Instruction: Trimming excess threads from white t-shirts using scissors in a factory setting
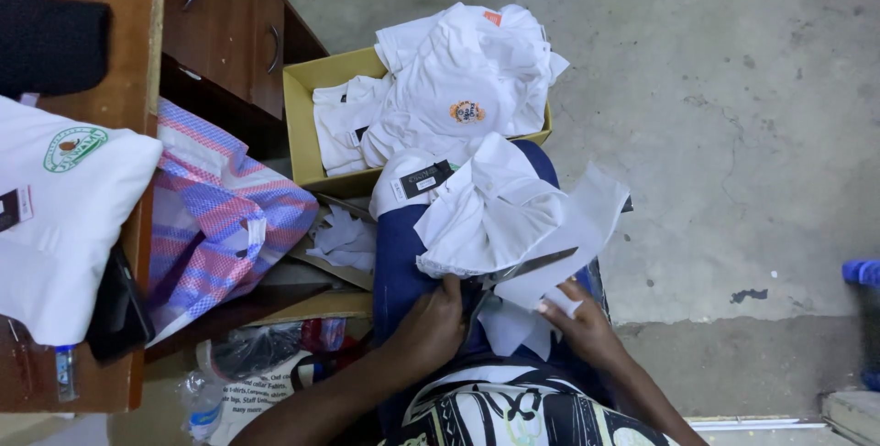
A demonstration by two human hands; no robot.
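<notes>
The left hand (431, 322) has its fingers curled tight over the near hem of a white shirt (486, 212) spread on the lap. The right hand (582, 322) pinches white backing paper (587, 226) between thumb and fingers, with scissors (527, 267) lying open between the hands. Farther off, a yellow cardboard box (302, 125) holds more white shirts (458, 70); a striped bag (225, 221) sits left.

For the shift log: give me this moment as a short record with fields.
left hand: left hand grips the white garment on the lap
right hand: right hand holds scissors, blades at a white backing piece
box: yellow cardboard box of white shirts beyond the knees
floor left: striped woven bag
desk: wooden desk bearing a folded white shirt
</notes>
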